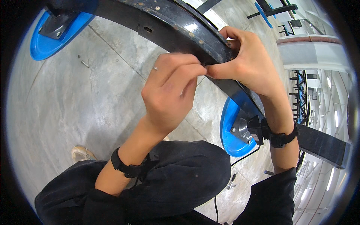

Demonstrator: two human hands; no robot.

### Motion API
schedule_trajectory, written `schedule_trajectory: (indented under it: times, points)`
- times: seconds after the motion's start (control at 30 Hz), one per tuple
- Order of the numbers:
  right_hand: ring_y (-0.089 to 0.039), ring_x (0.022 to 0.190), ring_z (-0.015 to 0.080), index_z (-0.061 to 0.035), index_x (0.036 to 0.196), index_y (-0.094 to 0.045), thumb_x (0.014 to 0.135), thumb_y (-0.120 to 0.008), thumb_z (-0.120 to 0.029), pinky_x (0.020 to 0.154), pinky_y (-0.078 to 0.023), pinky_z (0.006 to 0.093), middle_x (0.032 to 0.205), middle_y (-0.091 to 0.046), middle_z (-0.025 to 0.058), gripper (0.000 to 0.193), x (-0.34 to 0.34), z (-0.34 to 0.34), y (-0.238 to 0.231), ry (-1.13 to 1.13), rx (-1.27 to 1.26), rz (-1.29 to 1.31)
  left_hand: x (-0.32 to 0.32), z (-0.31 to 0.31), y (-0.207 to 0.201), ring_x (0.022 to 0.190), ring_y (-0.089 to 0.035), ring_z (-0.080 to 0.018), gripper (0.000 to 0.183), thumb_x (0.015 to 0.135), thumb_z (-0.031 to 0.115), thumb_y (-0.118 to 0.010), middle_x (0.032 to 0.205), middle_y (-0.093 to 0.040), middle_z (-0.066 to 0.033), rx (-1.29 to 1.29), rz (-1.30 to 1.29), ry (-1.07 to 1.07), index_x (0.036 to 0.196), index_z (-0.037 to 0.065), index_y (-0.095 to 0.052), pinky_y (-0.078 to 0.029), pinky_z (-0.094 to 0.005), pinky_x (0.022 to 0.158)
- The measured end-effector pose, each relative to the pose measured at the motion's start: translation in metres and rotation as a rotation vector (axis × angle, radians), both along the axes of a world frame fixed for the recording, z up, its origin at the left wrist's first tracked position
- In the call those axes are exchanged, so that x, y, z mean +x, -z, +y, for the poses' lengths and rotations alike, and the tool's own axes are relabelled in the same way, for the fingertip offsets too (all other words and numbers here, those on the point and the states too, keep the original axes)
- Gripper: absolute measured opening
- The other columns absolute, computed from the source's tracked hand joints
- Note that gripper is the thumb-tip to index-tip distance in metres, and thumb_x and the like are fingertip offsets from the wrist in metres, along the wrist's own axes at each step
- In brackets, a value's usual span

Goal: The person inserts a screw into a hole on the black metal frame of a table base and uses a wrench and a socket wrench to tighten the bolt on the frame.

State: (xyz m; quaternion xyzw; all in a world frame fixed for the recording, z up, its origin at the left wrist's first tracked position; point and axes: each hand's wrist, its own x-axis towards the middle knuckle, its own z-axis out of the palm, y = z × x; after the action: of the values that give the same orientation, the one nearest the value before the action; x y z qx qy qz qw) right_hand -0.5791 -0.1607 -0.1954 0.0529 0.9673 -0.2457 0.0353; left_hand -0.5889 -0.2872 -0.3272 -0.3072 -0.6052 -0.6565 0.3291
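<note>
A long black metal beam [165,28], scuffed and with a few holes, runs slantwise across the upper middle. My right hand [249,58] reaches around the beam, its thumb on the near side and its fingers over the far edge. Close to that thumb tip, my left hand [170,84] is closed in a pinch against the beam's near side. Whatever sits between the left fingertips is too small and hidden to name.
Blue round seats [234,146] on metal brackets join the beam, another [41,48] at upper left. A bolt [85,64] and a small dark piece [79,56] lie on the concrete floor [101,93]. A metal-and-black tool [232,182] lies beside my knee, near a black cable [216,208].
</note>
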Motion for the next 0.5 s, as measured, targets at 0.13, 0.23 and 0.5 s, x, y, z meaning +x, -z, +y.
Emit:
schedule_trajectory:
  times: [0.13,0.23,0.5]
  points:
    - [-0.056,0.056,0.0145,0.0069,0.084,-0.062,0.05,-0.072,-0.019,0.055,-0.046,0.0261,0.064,-0.06,0.0115,0.044,0.0002,0.001,0.002,-0.011,-0.043,0.022,0.0041,0.0001,-0.0009,0.073,-0.058,-0.0259,0.025,0.064,-0.008,-0.068,0.084,-0.059,-0.0098,0.128,-0.188,0.103,0.085,0.001,-0.059,-0.048,-0.0311,0.062]
    - [-0.057,0.057,0.0146,0.0068,0.084,-0.062,0.05,-0.072,-0.018,0.056,-0.046,0.0261,0.064,-0.061,0.0117,0.043,0.0005,0.0007,0.0001,-0.028,-0.006,0.021,0.0037,-0.0027,0.0003,0.074,-0.058,-0.0251,0.029,0.065,-0.006,-0.07,0.087,-0.059,-0.0103,-0.004,-0.105,0.031,0.09,0.002,-0.059,-0.048,-0.031,0.064]
    - [-0.052,0.061,0.0071,0.0025,0.083,-0.057,0.054,-0.075,-0.011,0.056,-0.041,0.0197,0.07,-0.058,0.0045,0.037,0.0006,-0.0012,-0.002,-0.016,-0.023,-0.026,0.0076,-0.0017,-0.0007,0.08,-0.059,-0.0255,0.033,0.064,-0.007,-0.071,0.09,-0.06,-0.0105,0.049,-0.204,0.088,0.093,0.002,-0.058,-0.048,-0.0298,0.07]
